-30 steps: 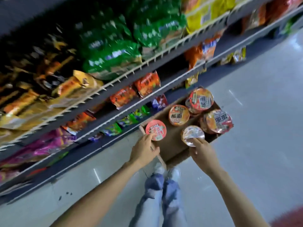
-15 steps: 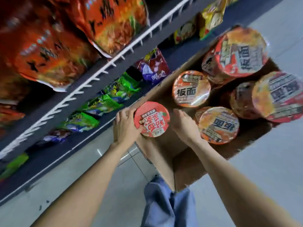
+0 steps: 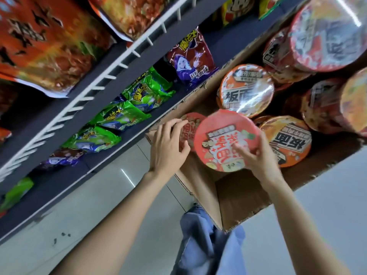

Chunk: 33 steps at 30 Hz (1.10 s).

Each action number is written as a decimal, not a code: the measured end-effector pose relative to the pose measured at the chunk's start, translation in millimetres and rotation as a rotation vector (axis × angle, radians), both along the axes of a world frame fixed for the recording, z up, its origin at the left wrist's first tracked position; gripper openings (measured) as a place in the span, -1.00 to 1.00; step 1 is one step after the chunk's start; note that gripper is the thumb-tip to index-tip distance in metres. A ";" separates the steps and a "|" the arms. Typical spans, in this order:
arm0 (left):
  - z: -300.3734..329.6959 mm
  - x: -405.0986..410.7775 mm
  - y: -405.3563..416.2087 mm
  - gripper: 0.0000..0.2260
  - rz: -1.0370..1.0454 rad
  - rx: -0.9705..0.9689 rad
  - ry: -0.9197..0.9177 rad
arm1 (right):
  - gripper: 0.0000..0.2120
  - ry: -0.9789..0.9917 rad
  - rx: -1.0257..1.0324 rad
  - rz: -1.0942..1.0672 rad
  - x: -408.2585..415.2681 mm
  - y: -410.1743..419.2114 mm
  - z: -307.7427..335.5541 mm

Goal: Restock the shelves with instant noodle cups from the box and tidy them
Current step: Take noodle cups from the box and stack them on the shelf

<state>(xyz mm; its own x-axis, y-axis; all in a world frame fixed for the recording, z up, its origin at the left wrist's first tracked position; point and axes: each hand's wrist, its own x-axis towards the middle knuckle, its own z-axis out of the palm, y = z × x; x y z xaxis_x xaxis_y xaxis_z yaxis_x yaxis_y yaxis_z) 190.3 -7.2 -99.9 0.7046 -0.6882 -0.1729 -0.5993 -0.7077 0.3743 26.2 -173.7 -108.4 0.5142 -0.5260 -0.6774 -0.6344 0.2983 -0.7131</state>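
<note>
A cardboard box (image 3: 244, 195) stands on the floor by the shelves and holds several instant noodle cups. My right hand (image 3: 258, 155) grips a red-lidded noodle cup (image 3: 222, 137) by its rim, lifted and tilted above the box's near end. Behind it a second red cup (image 3: 189, 126) sits at the box's left corner, and my left hand (image 3: 166, 143) curls its fingers around that cup's side. Orange-lidded cups (image 3: 246, 90) (image 3: 290, 139) and larger red cups (image 3: 325, 34) fill the far part of the box.
Grey shelves (image 3: 111, 80) with white wire fronts run along the left, holding green noodle packets (image 3: 123, 116), a purple packet (image 3: 192, 60) and orange bags (image 3: 45, 46). Pale tiled floor (image 3: 111, 205) lies below. My blue trouser legs (image 3: 206, 245) stand by the box.
The view has closed in on the box. My right hand has taken the red cup and lifted it, uncovering a second red cup; my left hand has shifted onto that second cup.
</note>
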 end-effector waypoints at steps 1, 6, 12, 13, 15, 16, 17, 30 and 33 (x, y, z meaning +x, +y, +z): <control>-2.1 -1.3 -6.1 -0.50 -0.007 0.029 0.040 | -0.47 -0.027 0.019 -0.092 -15.4 -8.8 15.9; -37.7 -12.7 -37.3 -0.27 -0.157 0.330 0.204 | -0.56 -0.082 -0.006 -0.433 -44.0 -44.2 34.7; -101.5 -19.9 -62.6 -0.11 -0.392 0.790 0.105 | -0.44 -0.093 -0.106 -0.452 -22.4 -63.1 -5.0; -112.6 -19.6 -63.7 -0.10 -0.433 0.812 0.098 | -0.44 -0.118 -0.093 -0.474 -21.1 -63.8 -10.5; -135.0 -14.4 -62.3 -0.17 -0.528 0.783 0.068 | -0.44 -0.174 -0.041 -0.504 -22.9 -64.7 -19.2; -143.9 -9.1 -61.4 -0.18 -0.580 0.775 0.029 | -0.43 -0.192 -0.019 -0.497 -25.1 -65.3 -23.3; -150.4 -2.9 -62.2 -0.17 -0.636 0.791 -0.016 | -0.40 -0.199 -0.011 -0.473 -27.4 -66.0 -26.2; -123.0 6.6 -104.2 -0.58 -0.832 0.856 -0.056 | -0.50 -0.358 0.171 -0.538 -24.6 -62.5 -18.2; -101.9 11.2 -91.5 -0.67 -0.781 0.774 -0.028 | -0.49 -0.339 0.149 -0.547 -33.8 -61.8 -1.5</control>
